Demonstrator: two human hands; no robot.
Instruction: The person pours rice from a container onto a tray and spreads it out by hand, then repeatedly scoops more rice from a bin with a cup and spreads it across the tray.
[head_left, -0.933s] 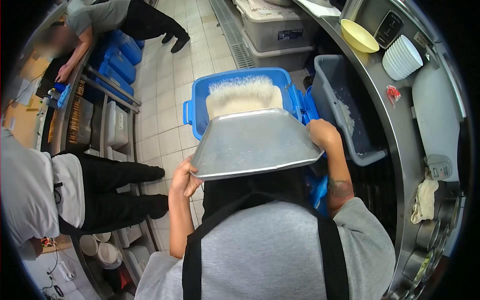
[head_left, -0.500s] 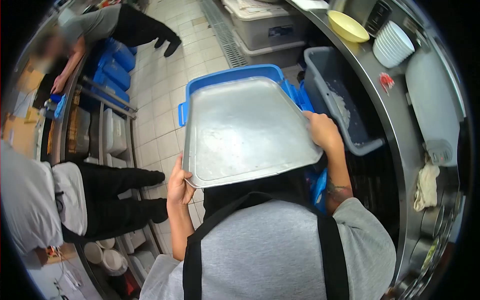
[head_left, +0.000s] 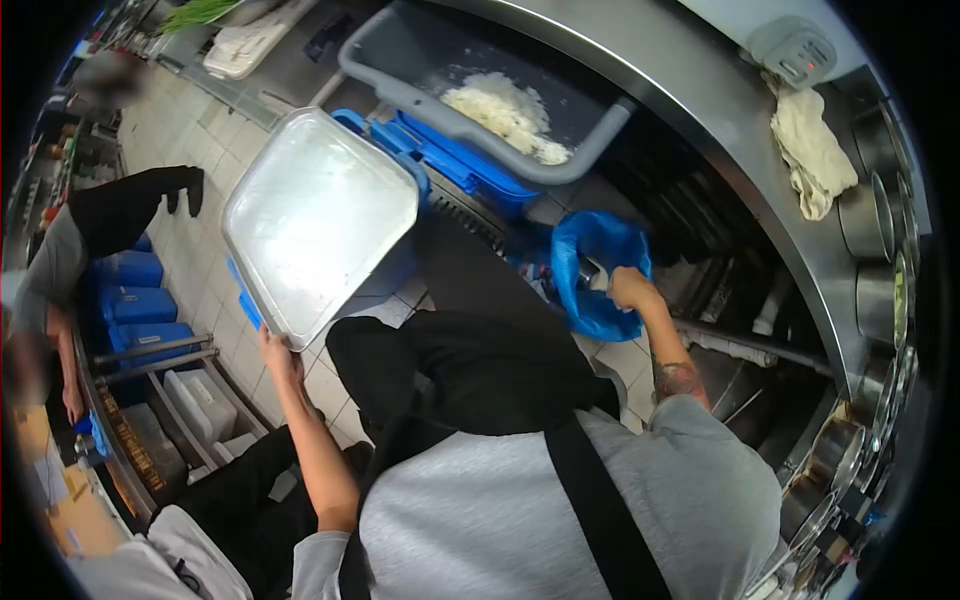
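Note:
A shallow metal tray (head_left: 320, 220) lies tilted over a blue bin, partly covering it. My left hand (head_left: 283, 360) is closed on its near corner. On the right, my right hand (head_left: 633, 290) reaches over the rim of a small bin lined with a blue plastic bag (head_left: 575, 310). Its fingers are closed around something at the bag's mouth, but I cannot make out what. A pale, shiny shape (head_left: 594, 275) shows beside those fingers, inside the bag.
Ahead stands a grey tub (head_left: 400, 75) with a white, crumbly heap (head_left: 510, 115) in it. A steel counter (head_left: 690, 110) curves along the right, with a cloth (head_left: 810, 150) and metal pots (head_left: 865, 225). Two people are at the left, near blue bins (head_left: 135, 305) and shelves.
My right hand has let go of the tray and moved down to the bag-lined bin. My left hand keeps the tray, and the view has turned right.

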